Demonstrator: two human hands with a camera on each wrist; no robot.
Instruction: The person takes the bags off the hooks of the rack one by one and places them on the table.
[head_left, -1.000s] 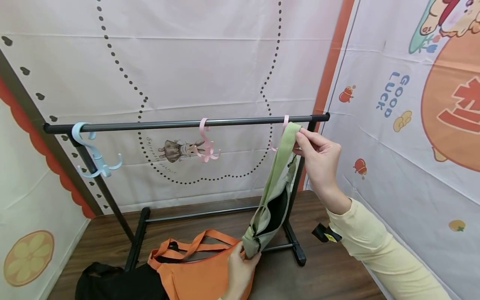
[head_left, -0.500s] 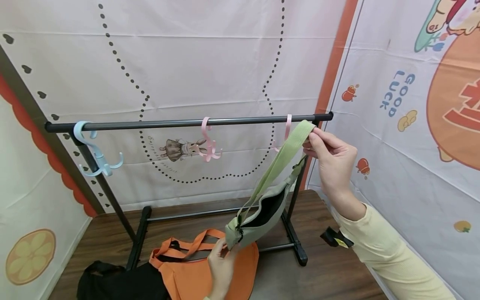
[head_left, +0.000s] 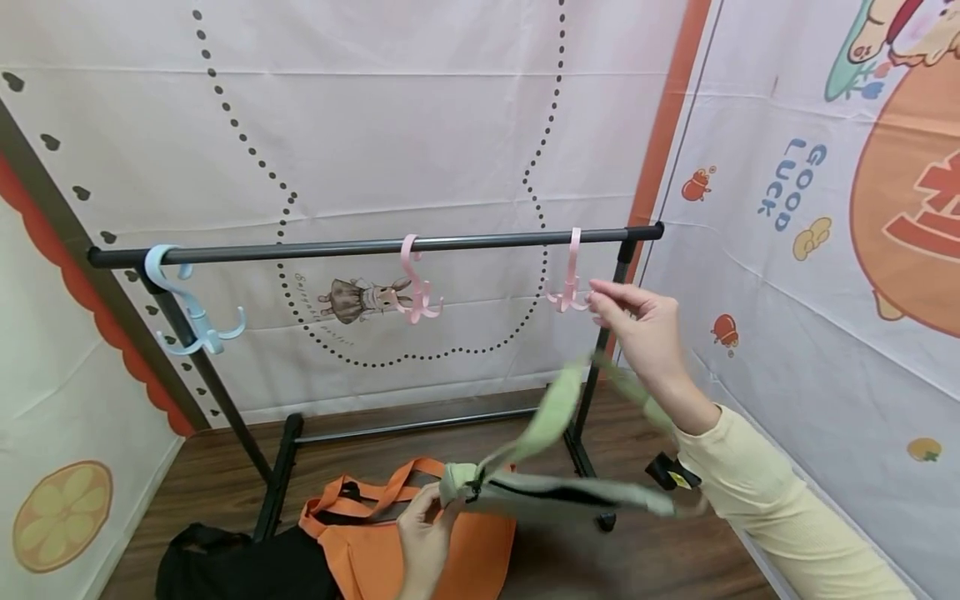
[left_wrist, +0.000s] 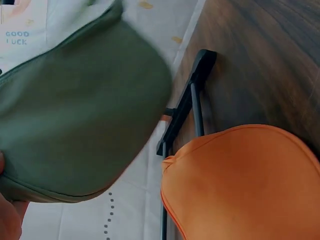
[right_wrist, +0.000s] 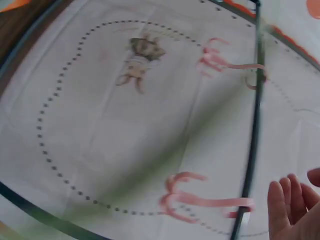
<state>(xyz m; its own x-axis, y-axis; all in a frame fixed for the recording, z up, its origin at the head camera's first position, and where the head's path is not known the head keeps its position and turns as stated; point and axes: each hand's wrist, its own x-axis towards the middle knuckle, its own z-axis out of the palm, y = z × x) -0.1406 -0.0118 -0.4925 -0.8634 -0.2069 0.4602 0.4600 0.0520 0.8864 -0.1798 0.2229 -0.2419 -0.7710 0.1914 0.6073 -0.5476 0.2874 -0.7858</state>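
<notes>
My left hand (head_left: 426, 529) pinches one end of a green shoulder bag (head_left: 525, 493), held above an orange bag. In the left wrist view the green bag's broad side (left_wrist: 85, 110) fills much of the left, with part of my left hand (left_wrist: 9, 217) at its edge. The loose green strap (head_left: 555, 412) is blurred, dropping below my right hand (head_left: 645, 342). That hand holds nothing; its fingertips are right by the right pink hook (head_left: 572, 279). In the right wrist view its fingers (right_wrist: 282, 200) are fairly straight, beside the black rail.
A black rack's top rail (head_left: 300, 248) carries a blue hook (head_left: 197, 312) at left and a pink hook (head_left: 414, 287) mid-rail. An orange bag (head_left: 472, 554) and a black bag (head_left: 243, 562) lie on the wooden table (head_left: 645, 550). Printed cloth walls stand behind and beside.
My right hand has let go of the strap, which falls, and has moved left and down beside the pink hook. The green bag has tipped from steep to nearly level; my left hand has shifted left.
</notes>
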